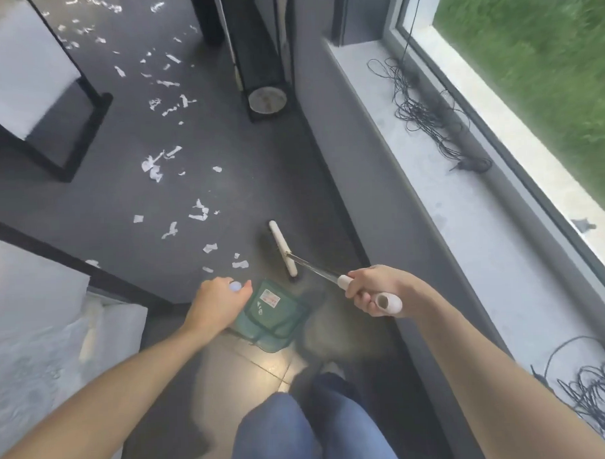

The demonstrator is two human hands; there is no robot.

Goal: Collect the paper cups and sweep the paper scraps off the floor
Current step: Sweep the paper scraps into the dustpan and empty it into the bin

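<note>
Nearest are the person's blue-trousered knees above a patch of pale floor tile. The left hand (217,301) curls round the pale-capped top of the handle of a translucent green plastic dustpan (275,316), which sits low at the floor with its mouth apparently turned toward the litter, so the pan looks set to receive what is pushed in. The right hand (372,290) is clenched round the cream grip of a metal-shafted broom (284,249), whose white-backed head with dark bristles rests on the dark grey floor (87,209) just beyond the pan, beside the nearest white torn paper scraps (209,248). That placement suits drawing the scraps back into the pan. Farther on, scraps trail away between white-cushioned black-framed seats (21,77) toward a black stand (266,103). Tangled dark cords (427,111) lie on the grey windowsill. No paper cups show, so whether they are already collected I cannot tell
</note>
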